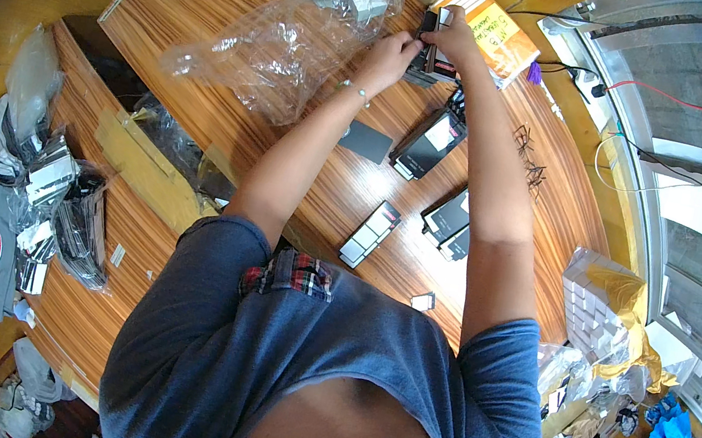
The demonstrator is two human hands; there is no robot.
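Both my arms reach to the far part of the table, where a stack of black card tags (432, 67) stands between my hands. My left hand (385, 62) is closed at the stack's left side, its fingertips pinching the edge. From the right, my right hand (457, 42) grips the upper end of the stack, where a white label shows. The fingers partly hide the tags. Nearer to me lie a stack of black tags with a white label (431, 142), a plain black card (366, 143) and another pile of dark tags (451, 222).
Crumpled clear plastic bags (282, 45) spread left of my hands. An orange-and-white packet (494, 31) lies just beyond my right hand. Black string loops (528, 160) sit right of my right forearm. A label strip (370, 234) lies nearer me. Bagged tags (81, 220) cover the left side table.
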